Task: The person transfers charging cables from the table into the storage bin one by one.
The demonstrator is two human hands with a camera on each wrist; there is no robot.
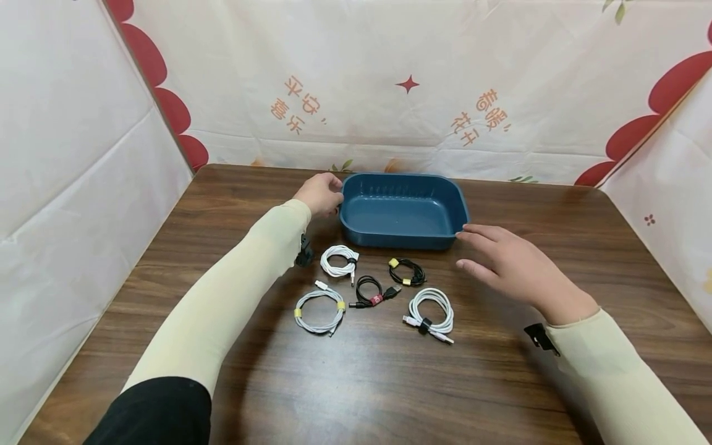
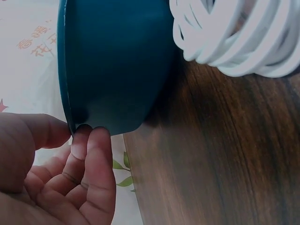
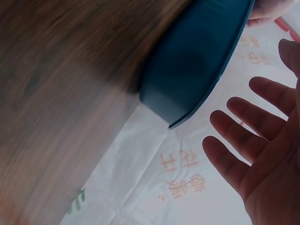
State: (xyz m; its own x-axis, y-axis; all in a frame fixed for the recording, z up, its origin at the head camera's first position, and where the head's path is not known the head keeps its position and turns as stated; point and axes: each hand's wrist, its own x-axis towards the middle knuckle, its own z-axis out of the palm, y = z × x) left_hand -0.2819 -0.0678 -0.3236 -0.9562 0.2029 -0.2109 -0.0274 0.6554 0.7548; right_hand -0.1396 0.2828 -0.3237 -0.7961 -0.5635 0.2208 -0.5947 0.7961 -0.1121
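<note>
A blue rectangular plastic basin (image 1: 402, 240) stands on the wooden table near its back edge. At the basin's left end, my left hand (image 1: 321, 195) pinches the rim between thumb and fingertips; the left wrist view shows the fingers against the outer wall (image 2: 117, 70). My right hand (image 1: 506, 266) is beside the right end with fingers spread, holding nothing. In the right wrist view its fingers (image 3: 234, 154) stand apart from the basin (image 3: 187, 70). Nearest the left hand lies a coiled white cable (image 1: 337, 272) with a black tie.
In front of the basin lie a black cable with yellow ties (image 1: 407, 282), a black USB cable with a red tie (image 1: 367, 301), a pale cable with yellow ties (image 1: 303, 321) and a white cable with a black strap (image 1: 445, 303). A printed cloth (image 1: 356, 111) hangs behind the table.
</note>
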